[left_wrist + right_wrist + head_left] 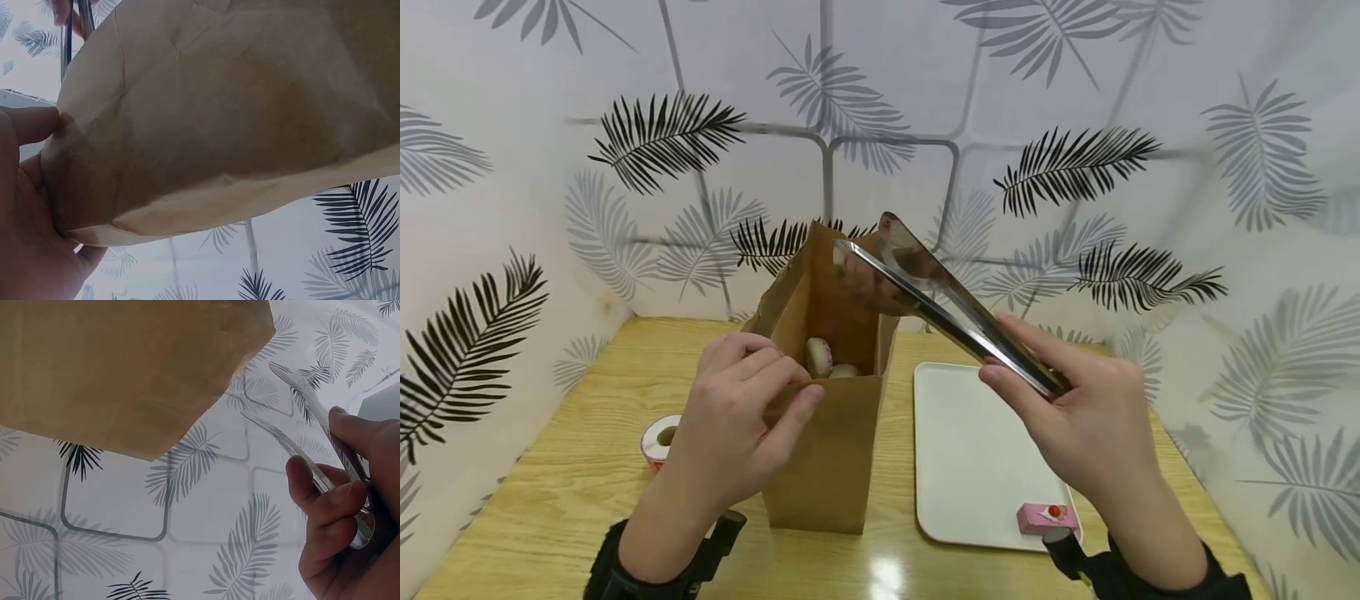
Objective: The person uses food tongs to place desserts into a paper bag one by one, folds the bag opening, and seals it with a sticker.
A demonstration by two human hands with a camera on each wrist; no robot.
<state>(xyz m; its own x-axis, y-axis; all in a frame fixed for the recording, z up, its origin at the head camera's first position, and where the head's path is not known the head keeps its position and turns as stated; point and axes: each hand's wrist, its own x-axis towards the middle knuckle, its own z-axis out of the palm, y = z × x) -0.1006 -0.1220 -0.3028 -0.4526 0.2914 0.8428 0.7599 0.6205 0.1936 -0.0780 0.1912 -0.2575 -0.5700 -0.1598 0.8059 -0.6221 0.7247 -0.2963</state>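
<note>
The left grip holds the edge of a creased brown paper bag before a leaf-patterned backdrop.

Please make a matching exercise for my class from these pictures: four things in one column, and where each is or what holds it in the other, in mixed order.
Things
1. Metal tongs
2. Brown paper bag
3. Pink cake piece
4. White-topped roll

Places and states
A. On the white tray, towards its near right corner
B. On the wood-grain table, partly hidden by the left arm
C. Held in the right hand
D. Open at the top, its rim held by the left hand

Right pairs: 1-C, 2-D, 3-A, 4-B
</note>
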